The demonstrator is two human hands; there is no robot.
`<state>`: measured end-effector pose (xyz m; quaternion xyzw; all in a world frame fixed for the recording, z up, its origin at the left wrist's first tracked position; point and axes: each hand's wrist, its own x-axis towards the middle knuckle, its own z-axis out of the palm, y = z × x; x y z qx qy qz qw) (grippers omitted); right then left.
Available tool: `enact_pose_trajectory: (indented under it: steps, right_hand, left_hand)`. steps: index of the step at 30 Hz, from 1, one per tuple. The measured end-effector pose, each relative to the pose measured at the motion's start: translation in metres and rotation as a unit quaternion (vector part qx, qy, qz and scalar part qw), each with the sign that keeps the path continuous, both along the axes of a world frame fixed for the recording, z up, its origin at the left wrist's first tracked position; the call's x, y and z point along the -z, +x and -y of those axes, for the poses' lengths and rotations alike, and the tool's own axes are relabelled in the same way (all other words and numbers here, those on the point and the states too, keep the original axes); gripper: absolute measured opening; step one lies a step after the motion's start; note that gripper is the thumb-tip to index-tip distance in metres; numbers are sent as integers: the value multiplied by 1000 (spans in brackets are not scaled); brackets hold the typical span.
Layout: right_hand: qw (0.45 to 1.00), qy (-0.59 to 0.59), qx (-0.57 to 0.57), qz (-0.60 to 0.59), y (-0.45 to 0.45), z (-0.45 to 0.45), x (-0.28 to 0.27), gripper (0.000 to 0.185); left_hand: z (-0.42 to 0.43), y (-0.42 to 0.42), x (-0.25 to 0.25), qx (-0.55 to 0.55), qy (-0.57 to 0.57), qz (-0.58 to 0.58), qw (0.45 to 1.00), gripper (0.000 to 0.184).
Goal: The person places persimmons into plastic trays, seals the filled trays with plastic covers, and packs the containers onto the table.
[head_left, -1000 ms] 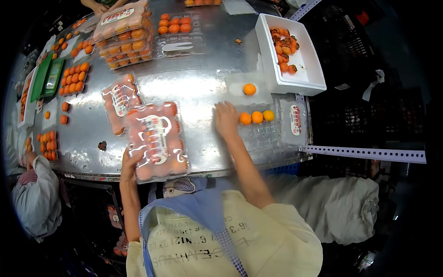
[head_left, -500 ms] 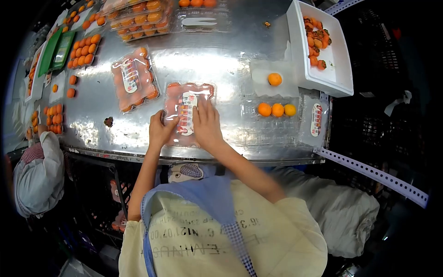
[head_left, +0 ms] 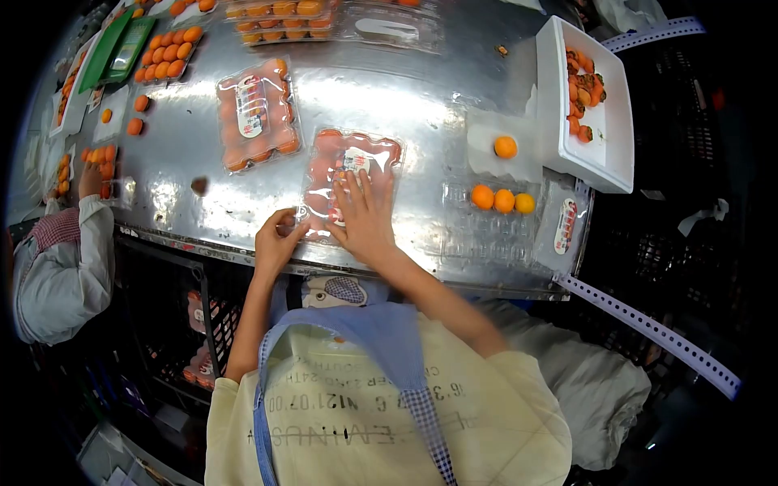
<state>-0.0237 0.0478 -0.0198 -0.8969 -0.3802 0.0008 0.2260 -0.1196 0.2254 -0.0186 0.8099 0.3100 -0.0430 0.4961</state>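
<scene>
In front of me on the metal table lies a closed clear plastic box (head_left: 322, 168) full of orange fruit that look like persimmons. A printed label on its lid is partly covered by my right hand (head_left: 365, 223), which rests flat with its fingers stretched over the lid. At the near left corner, my left hand (head_left: 276, 240) has its fingers curled and its thumb against the box edge, pinching there. Another closed, labelled fruit box (head_left: 258, 115) lies just beyond, to the left.
At right, an open box (head_left: 482, 235) holds three fruit below a single fruit (head_left: 505, 147) on a pale sheet. A white foam crate (head_left: 609, 154) of fruit stands behind. Stacked boxes (head_left: 284, 23) are at the back. A co-worker's hand (head_left: 89, 180) is at a fruit tray, far left.
My left hand has gone from the box's left side to its near left corner. My right hand lies flatter over the label. The view has shifted; the co-worker's hand shows more.
</scene>
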Motion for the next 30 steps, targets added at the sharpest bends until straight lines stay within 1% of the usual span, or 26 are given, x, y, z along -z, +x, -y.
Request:
enact_pose_trajectory:
  steps: [2, 5, 6, 8, 9, 10, 11, 13, 14, 15, 16, 19, 23, 27, 30]
  right_hand:
    - [1000, -9, -6, 1, 10, -3, -6, 70]
    - [999, -23, 14, 32, 42, -13, 4, 68]
    - [996, -2, 56, 64, 54, -18, 9, 66]
    - [996, -7, 65, 55, 74, -26, 13, 64]
    - [996, -9, 70, 51, 82, -30, 15, 63]
    - [995, 1, 56, 77, 88, -34, 18, 60]
    - [997, 10, 46, 66, 94, -38, 19, 59]
    - [999, 31, 21, 37, 99, -49, 18, 58]
    - [998, 36, 33, 36, 98, -53, 16, 58]
    - [998, 37, 33, 32, 97, -56, 15, 58]
    - [998, 37, 34, 28, 96, -57, 13, 58]
    - [998, 47, 23, 31, 97, -55, 10, 59]
    - [998, 57, 9, 6, 100, -54, 7, 59]
    - [998, 55, -5, 4, 101, -51, 8, 58]
    - [998, 62, -23, -3, 98, -51, 7, 58]
  left_hand:
    - [1, -5, 0, -19, -17, 10, 1000, 40]
    - [3, -4, -5, -29, -16, -11, 999, 38]
    - [2, -4, -3, -22, -12, -19, 1000, 38]
    - [1, -6, 16, -27, -30, 17, 999, 40]
    - [1, -3, 15, -29, -38, 36, 998, 42]
    - [1, 0, 14, -20, -64, 26, 997, 41]
    - [3, 3, 12, 7, 13, 71, 997, 44]
    - [12, 9, -2, 56, 172, 150, 972, 50]
    - [19, 12, -16, 97, 286, 120, 946, 56]
    - [27, 19, -40, 137, 394, 86, 905, 62]
    - [30, 22, -45, 150, 375, 87, 911, 66]
    - [34, 25, -52, 168, 364, 87, 912, 64]
    - [34, 24, -43, 168, 399, 84, 897, 64]
    - [31, 25, -43, 174, 400, 95, 895, 64]
    - [30, 24, -41, 191, 380, 90, 900, 64]
